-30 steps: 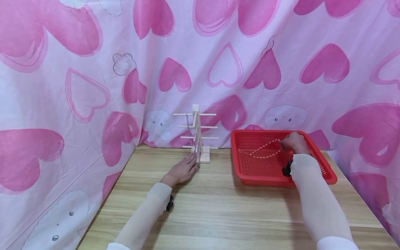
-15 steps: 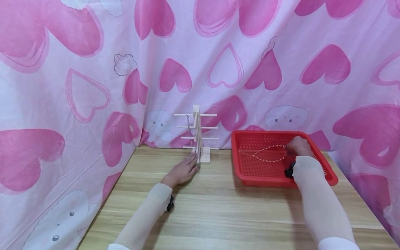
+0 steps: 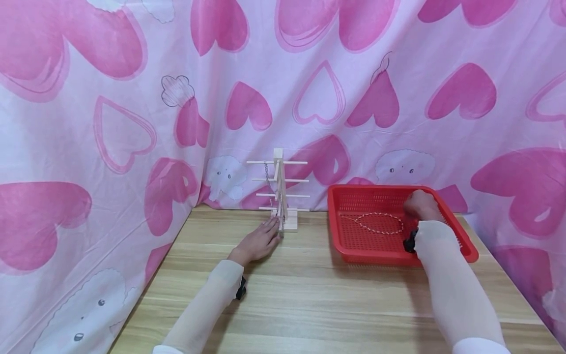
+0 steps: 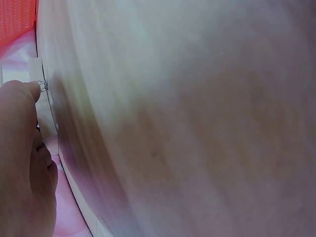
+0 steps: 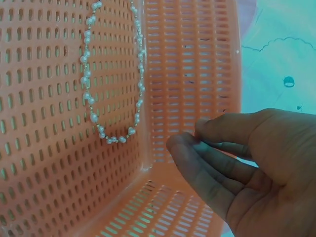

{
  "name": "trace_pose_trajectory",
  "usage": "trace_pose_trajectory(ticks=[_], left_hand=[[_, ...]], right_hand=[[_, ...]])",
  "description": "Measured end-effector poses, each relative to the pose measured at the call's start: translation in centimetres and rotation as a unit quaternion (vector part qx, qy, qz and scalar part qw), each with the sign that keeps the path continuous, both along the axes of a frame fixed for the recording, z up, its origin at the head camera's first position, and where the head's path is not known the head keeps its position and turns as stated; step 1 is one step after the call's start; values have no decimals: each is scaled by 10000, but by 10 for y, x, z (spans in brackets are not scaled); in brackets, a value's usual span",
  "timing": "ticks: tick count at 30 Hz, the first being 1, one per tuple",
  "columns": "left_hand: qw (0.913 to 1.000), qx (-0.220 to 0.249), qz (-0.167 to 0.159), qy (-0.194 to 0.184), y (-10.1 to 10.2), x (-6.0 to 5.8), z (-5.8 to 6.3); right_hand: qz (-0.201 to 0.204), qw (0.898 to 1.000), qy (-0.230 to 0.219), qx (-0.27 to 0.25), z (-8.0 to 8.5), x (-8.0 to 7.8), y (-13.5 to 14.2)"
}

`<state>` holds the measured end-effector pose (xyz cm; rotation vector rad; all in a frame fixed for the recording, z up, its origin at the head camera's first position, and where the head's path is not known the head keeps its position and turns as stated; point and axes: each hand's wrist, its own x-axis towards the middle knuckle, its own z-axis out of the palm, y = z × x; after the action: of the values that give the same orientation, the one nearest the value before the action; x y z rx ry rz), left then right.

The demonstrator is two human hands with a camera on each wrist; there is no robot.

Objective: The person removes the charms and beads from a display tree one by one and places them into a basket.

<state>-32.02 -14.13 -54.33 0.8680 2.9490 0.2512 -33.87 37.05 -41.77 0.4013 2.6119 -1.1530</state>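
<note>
Necklace (image 5: 84,79) x1 in 1 red bskt (image 3: 371,255), R fingers (image 5: 197,173) loose, L fingers (image 3: 267,228) straight at 1 wdn rack (image 3: 283,191)

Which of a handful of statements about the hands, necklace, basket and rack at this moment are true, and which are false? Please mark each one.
1. The beaded necklace lies in the red basket. True.
2. The right hand is pinching the necklace. False: it holds nothing, and the necklace lies apart from it.
3. The left hand is at the base of the wooden rack. True.
4. In the head view, the basket stands left of the rack. False: it stands to the right.
5. A silvery chain hangs on the rack. True.
</note>
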Motion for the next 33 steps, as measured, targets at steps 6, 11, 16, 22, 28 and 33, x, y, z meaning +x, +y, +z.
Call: trace_pose_trajectory(ticks=[6, 11, 16, 22, 28, 33], left_hand=[[10000, -25, 6, 40, -1, -1, -1], [10000, -27, -14, 31, -1, 0, -1], [10000, -37, -8, 21, 0, 0, 0], [10000, -40, 28, -10, 0, -1, 0], [10000, -12, 0, 22, 0, 0, 0], [10000, 14, -1, 49, -1, -1, -3]], right_hand=[[340, 9980, 413, 334, 2, -7, -8], [674, 9903, 917, 793, 7, -13, -21], [1057, 9776, 1422, 1136, 18, -19, -39], [1376, 9633, 1763, 1481, 31, -20, -63], [1573, 9562, 1940, 1526, 40, -20, -85], [1840, 9414, 2308, 1634, 45, -19, -104]])
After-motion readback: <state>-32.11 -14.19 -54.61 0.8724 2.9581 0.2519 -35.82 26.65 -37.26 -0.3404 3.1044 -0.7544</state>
